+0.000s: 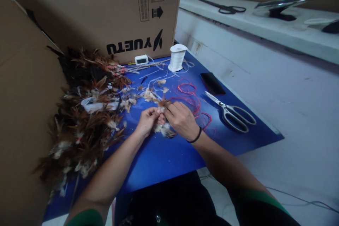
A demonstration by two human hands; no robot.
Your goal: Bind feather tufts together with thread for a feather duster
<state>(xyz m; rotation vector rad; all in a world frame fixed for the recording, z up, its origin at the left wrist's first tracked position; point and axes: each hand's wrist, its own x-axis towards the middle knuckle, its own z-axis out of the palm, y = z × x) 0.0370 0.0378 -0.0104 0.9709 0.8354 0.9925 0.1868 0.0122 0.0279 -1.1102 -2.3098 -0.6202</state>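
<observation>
My left hand (148, 120) and my right hand (182, 119) meet over the middle of the blue table. Both are closed, fingertips pinching a small brown and white feather (162, 105) between them. More pale feathers (166, 130) lie on the table just under my hands. Red string (194, 104) is looped close to my right hand. Left of my left hand spreads a large pile of brown feathers (97, 123), with white fluffy ends. My fingers partly hide the held feather.
Scissors (229, 111) and a dark flat object (212, 83) lie on the right. A white spool (177, 58) and a small white device (141, 60) stand at the back. A cardboard box (119, 10) walls off the back; a ledge (251, 17) runs along the right.
</observation>
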